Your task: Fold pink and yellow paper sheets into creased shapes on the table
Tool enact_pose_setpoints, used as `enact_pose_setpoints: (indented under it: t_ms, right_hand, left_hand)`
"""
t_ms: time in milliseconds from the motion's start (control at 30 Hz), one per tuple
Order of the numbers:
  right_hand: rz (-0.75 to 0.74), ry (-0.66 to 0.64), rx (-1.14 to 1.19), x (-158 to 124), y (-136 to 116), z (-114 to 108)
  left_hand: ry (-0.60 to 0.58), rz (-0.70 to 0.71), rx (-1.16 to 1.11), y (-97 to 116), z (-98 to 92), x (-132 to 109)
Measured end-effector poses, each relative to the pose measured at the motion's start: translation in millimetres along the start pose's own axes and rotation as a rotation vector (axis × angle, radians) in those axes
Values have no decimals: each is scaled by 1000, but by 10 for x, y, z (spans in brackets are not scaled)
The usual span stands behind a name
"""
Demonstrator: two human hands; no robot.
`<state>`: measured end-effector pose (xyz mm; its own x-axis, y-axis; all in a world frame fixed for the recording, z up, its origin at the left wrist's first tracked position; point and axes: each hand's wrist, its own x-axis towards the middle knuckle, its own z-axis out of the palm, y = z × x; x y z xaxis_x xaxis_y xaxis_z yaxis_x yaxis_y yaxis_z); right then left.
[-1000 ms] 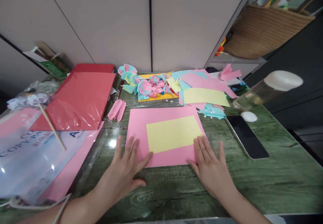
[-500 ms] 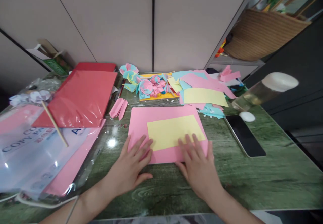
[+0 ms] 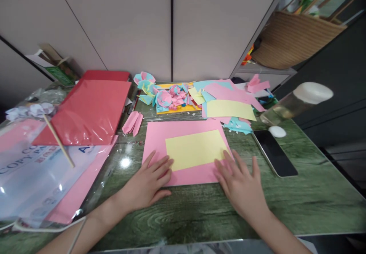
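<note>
A pink sheet of paper point(image 3: 154, 139) lies flat on the green table in front of me. On top of it rests a smaller yellow sheet of paper point(image 3: 197, 149), slightly tilted. My left hand point(image 3: 148, 183) lies on the lower left of the pink sheet, fingers spread, its fingertips at the yellow sheet's left edge. At the lower right corner is my right hand point(image 3: 241, 181), also spread, with some fingertips on the papers' right edges. Neither hand grasps anything. Behind the sheets are folded paper flowers point(image 3: 164, 97) and a folded pink paper piece point(image 3: 133, 123).
Left are a red packet point(image 3: 88, 109), a plastic copy-paper bag point(image 3: 57, 177) and a wooden stick point(image 3: 59, 141). Cut paper sheets point(image 3: 230, 109) lie at the back. On the right are a phone point(image 3: 274, 153), a white oval object point(image 3: 277, 132) and a bottle point(image 3: 296, 103).
My right hand has slid to the right, from the yellow sheet's lower edge to the papers' right edge. My left hand stays nearly in place, and the view has shifted slightly.
</note>
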<state>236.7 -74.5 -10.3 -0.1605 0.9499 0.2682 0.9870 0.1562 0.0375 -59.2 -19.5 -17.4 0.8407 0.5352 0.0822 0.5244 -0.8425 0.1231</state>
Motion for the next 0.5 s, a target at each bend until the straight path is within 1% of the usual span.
enact_pose_setpoints:
  t_ms: [100, 200, 267, 333, 400, 500]
  right_hand:
    - [74, 0, -38, 11, 120, -36]
    - [51, -11, -55, 64, 124, -43]
    - [20, -8, -59, 103, 112, -45]
    - [-11, -6, -59, 132, 112, -54]
    - [-45, -8, -59, 146, 120, -67]
    - [-80, -3, -49, 156, 111, -80]
  left_hand:
    - [-1, -24, 20, 33, -26, 60]
    - [-5, -80, 99, 122, -75, 216]
    - [-26, -107, 182, 194, -112, 350]
    - [-23, -119, 280, 250, -134, 468]
    - [-11, -91, 377, 278, -130, 537]
    - [-2, 18, 478, 278, -90, 559]
